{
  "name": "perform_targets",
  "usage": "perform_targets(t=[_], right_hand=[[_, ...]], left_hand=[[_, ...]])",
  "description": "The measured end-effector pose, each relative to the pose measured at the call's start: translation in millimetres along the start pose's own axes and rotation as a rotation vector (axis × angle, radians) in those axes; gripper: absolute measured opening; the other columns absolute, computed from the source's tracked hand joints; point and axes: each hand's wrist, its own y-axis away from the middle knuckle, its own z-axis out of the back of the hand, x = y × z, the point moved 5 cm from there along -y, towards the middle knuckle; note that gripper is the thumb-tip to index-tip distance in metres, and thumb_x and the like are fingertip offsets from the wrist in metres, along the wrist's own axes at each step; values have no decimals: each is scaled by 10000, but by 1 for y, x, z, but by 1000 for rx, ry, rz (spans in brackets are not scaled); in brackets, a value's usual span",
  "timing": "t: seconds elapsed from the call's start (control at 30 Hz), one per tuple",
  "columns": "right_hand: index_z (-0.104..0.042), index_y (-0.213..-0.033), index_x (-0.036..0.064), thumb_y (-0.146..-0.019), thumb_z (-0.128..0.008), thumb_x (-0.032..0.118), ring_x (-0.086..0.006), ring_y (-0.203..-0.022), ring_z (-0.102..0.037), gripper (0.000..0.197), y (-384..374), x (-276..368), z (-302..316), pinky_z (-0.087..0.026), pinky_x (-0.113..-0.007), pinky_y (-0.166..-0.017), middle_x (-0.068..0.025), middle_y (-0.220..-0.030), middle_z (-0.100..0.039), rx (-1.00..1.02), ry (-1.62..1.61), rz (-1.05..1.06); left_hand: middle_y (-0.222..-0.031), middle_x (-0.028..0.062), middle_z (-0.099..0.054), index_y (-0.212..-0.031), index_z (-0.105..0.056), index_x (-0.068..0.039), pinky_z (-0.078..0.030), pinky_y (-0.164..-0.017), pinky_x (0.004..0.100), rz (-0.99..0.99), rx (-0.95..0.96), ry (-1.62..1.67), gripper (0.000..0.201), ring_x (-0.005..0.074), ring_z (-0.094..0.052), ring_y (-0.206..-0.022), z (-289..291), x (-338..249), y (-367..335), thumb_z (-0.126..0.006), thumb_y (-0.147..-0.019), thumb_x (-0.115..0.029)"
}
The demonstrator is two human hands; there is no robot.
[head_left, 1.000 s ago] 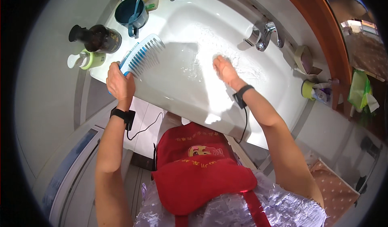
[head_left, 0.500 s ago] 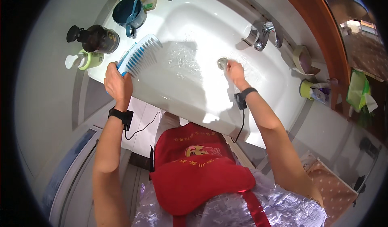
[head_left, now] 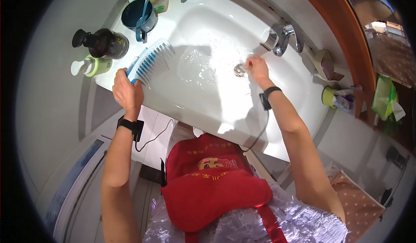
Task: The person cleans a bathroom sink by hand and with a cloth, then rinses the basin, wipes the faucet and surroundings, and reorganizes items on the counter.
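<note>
My left hand (head_left: 127,91) is closed around the handles of combs held over the left rim of a white washbasin (head_left: 190,113). Uppermost is a pale blue wide-toothed comb (head_left: 149,60), its teeth pointing toward the basin. Behind it shows part of a darker blue comb (head_left: 134,62) with finer teeth. Down in the basin, my right hand (head_left: 258,71) has its fingers curled together just right of the round metal drain (head_left: 239,70). Whatever its fingertips hold, if anything, is hidden. Rippling water (head_left: 197,63) lies on the basin floor.
A chrome faucet (head_left: 281,39) stands at the basin's far right. Along the left ledge are a dark mug (head_left: 145,20) with a toothbrush, a brown pump bottle (head_left: 109,43) and a green pump bottle (head_left: 99,65). A soap dish (head_left: 323,63) sits on the right.
My right hand has shifted slightly right and away from the drain, which now shows more fully. My left hand keeps the combs in nearly the same place.
</note>
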Motion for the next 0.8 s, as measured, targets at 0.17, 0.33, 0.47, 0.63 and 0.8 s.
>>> perform_targets(t=[0.17, 0.33, 0.47, 0.63, 0.8], right_hand=[[-587, -870, 38, -804, -618, 4, -385, -908, -620, 80, 42, 3, -24, -512, -462, -807, -174, -1018, -567, 11, -66, -152], [-563, -968, 27, -806, -632, 5, -371, -956, -630, 177, 27, 12, -16, -522, -452, -822, -157, -1044, -590, 48, 101, -375], [-548, -1052, 50, -816, -566, -41, -378, -965, -613, 254, 19, 20, -11, -512, -453, -817, -167, -994, -612, -164, -15, -247], [-558, -1124, 59, -817, -558, -55, -347, -1038, -605, 327, 0, 51, -9, -513, -411, -888, -155, -1085, -623, -107, 84, 0], [-560, -1114, 68, -814, -546, -43, -330, -1015, -603, 320, 13, 73, -20, -514, -416, -883, -137, -1064, -630, 101, 70, 263]], left_hand=[[-983, 178, -638, -1042, -561, -41, -447, -802, 476, -36, -63, 27, 328, 402, -591, -933, -2, -2, -1, -619, -719, -41], [-985, 141, -634, -1058, -569, -38, -438, -822, 431, -16, -25, -8, 380, 351, -591, -968, -4, 1, 3, -642, -687, -11], [-972, 129, -627, -1043, -568, -46, -436, -821, 428, -7, -22, -15, 369, 343, -589, -958, -4, -3, 0, -646, -684, -13], [-936, 114, -613, -1007, -563, -55, -435, -813, 431, -1, -49, -27, 342, 336, -588, -937, -4, -4, 2, -652, -679, -21], [-949, 113, -620, -1022, -566, -57, -436, -810, 430, 6, -33, -22, 351, 333, -591, -940, -7, -4, -1, -650, -684, -21]])
